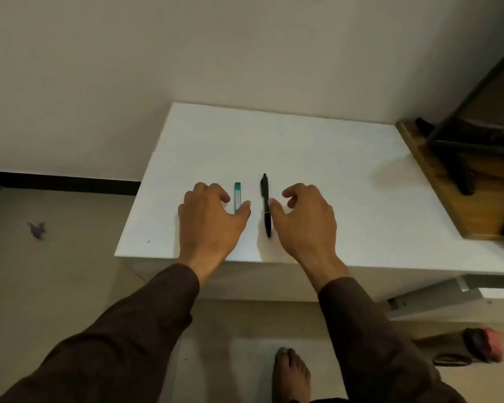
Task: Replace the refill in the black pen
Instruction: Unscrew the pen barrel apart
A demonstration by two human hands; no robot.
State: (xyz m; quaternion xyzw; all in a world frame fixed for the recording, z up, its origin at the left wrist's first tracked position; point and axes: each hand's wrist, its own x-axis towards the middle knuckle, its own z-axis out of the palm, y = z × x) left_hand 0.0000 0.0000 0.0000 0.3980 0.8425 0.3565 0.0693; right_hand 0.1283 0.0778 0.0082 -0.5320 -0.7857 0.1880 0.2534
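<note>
Pen (265, 204): lay on table (317, 158), long axis front to back, tip toward the near edge.
Refill pack (237, 197): just left of pen, parallel.
Left hand (210, 219): left of pen, fingers loosely curled, empty.
Right hand (304, 221): right of pen, thumb beside barrel, contact unclear, nothing gripped.

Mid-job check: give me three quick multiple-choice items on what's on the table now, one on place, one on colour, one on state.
1. Where does the black pen lie relative to the refill pack?
A. to its right
B. to its left
C. on top of it

2. What colour is the refill pack?
A. red
B. teal green
C. yellow

3. What is the state of the pen?
A. lifted in the right hand
B. taken apart in two pieces
C. lying whole on the white table

Answers:
1 A, the pen lies between the pack and the right hand.
2 B, the pack beside the left hand is teal.
3 C, it lies flat and in one piece, with neither hand closed on it.
</note>
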